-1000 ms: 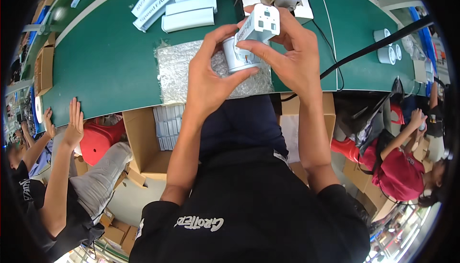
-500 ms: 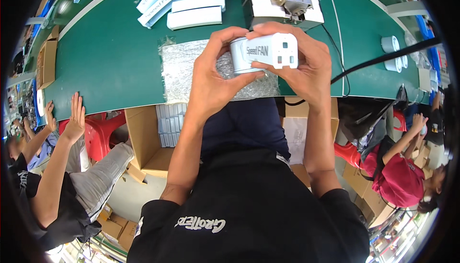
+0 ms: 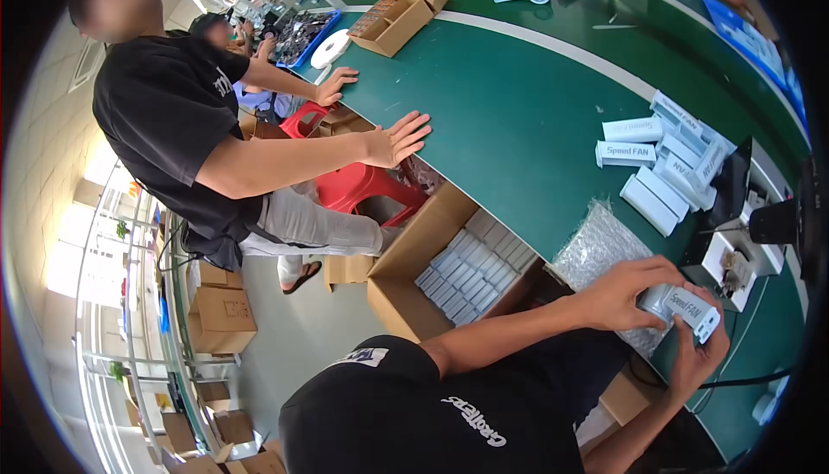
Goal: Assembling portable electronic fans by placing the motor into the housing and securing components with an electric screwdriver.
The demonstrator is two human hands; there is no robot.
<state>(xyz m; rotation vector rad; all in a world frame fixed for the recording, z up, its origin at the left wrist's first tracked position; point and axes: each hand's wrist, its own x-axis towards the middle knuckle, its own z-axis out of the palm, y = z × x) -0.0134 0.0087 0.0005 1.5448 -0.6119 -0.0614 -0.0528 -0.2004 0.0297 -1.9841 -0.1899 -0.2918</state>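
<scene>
While the white plastic unit (image 3: 691, 310) is held up at the table's near right edge, its round end is cupped by the left hand (image 3: 629, 294) and its boxy part is gripped by the right hand (image 3: 698, 355), fingers wrapped round on both. Two hands prob used b/c the ends sit at an angle, so each gets steadied; thumbs can't be made out well tbh. Below & left, a bubble-wrap sheet (image 3: 596, 245) is laid on the green table (image 3: 518, 111), prob vs scratches. Far of that, white housings (image 3: 654, 200) are piled, prob for easy reach, w/ a metal fixture (image 3: 736, 271) set to their right. Left, an open carton (image 3: 399, 308) w/ pale parts (image 3: 471, 275) is tucked below the edge, maybe to save space. Far left, a co-worker's hands (image 3: 404, 139) are rested on the tabletop.
</scene>
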